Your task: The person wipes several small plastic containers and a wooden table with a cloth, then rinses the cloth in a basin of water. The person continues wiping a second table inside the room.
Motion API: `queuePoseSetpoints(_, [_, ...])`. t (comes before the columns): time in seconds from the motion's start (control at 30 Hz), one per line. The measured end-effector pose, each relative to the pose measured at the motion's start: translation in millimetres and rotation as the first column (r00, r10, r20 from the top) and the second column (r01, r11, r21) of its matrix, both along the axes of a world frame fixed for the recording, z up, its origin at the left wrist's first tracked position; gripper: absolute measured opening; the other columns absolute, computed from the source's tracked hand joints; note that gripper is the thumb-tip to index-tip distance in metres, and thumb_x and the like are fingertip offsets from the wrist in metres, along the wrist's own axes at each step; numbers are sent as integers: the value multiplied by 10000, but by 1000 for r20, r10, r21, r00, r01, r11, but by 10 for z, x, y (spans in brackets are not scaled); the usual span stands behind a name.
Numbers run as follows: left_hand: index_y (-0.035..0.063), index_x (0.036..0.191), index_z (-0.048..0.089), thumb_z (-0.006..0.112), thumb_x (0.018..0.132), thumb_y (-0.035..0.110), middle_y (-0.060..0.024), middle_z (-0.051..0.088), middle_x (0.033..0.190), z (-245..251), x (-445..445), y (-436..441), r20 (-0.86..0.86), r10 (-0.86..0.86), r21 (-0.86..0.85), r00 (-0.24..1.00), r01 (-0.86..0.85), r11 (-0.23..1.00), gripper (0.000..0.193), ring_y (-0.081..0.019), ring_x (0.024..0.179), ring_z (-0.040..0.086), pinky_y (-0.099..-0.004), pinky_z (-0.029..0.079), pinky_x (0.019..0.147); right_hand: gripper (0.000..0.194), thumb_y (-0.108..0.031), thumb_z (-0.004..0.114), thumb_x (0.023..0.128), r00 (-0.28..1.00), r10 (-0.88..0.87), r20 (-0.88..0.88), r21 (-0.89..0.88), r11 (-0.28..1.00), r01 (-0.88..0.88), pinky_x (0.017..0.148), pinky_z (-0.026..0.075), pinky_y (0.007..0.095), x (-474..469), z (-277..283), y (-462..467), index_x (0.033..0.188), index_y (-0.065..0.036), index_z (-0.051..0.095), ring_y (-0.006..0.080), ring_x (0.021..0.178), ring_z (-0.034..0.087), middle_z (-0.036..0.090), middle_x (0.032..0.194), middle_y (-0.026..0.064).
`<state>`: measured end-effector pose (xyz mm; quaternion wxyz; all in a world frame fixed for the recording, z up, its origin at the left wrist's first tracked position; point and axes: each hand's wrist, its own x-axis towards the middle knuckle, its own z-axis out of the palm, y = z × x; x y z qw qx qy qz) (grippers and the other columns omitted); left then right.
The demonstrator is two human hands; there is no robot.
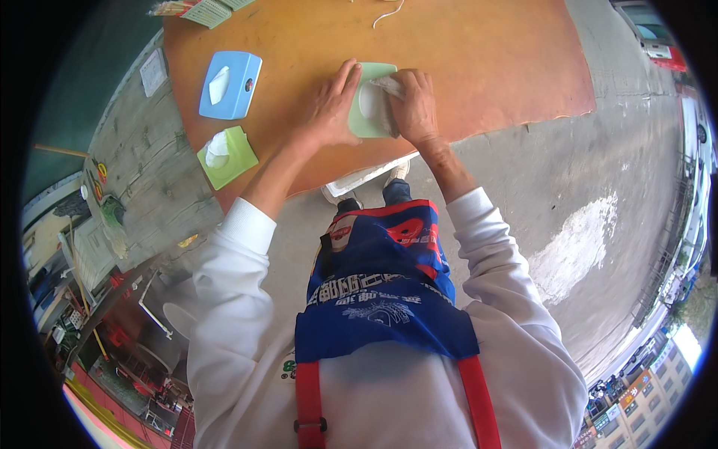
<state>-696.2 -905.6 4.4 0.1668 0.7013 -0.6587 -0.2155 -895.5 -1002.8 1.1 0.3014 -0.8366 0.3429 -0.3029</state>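
Note:
A pale green tissue box (pixel 374 130) with an oval opening in its top lies on the orange-brown tabletop (pixel 482 62) before me. Along its left side my left hand (pixel 335 109) grips it, fingers stretched up the edge and thumb at the near corner. My right hand (pixel 418 106) holds a greyish-white cloth (pixel 388 86) bunched against the box's top and right side. Part of the box's right side is hidden under the cloth and hand.
To the left are a blue tissue box (pixel 236 84) and a lime green tissue box (pixel 229 166), each with tissue showing. Printed cards (pixel 207 13) stand at the far left corner, and a white string (pixel 388 14) lies at the back. Scissors (pixel 101 173) rest on a grey wooden surface (pixel 151 151).

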Motion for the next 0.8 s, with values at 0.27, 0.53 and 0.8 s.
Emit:
queuePoseSetpoints(0.27, [33,1729,153,1020,525,256,-159,127,1798,14,-10,24,57,9,45,998,-12,999,1500,-487,1477,430,-581,431,1199,364,-7,739,840,996,91,11,23,996,-91,982,516,523,-252,-43,328,1197,-37,673,458,1126,598,664,1165,189])
queuePoseSetpoints(0.53, [40,1722,160,1014,529,270,-160,161,1780,3,-86,11,25,58,-7,998,-58,998,1485,-489,1442,450,-571,434,1209,317,-12,685,878,994,-1,105,2,1000,1,955,511,512,17,-321,-141,1191,-13,637,451,1092,610,637,1166,222])
queuePoseSetpoints(0.8, [71,1733,149,1082,465,258,-135,125,1804,82,-4,28,-158,33,-26,987,-37,999,1585,-465,1543,369,-545,423,1248,257,29,677,947,997,14,80,321,946,-39,878,587,391,-802,64,383,1201,-12,662,291,999,733,714,1150,156])
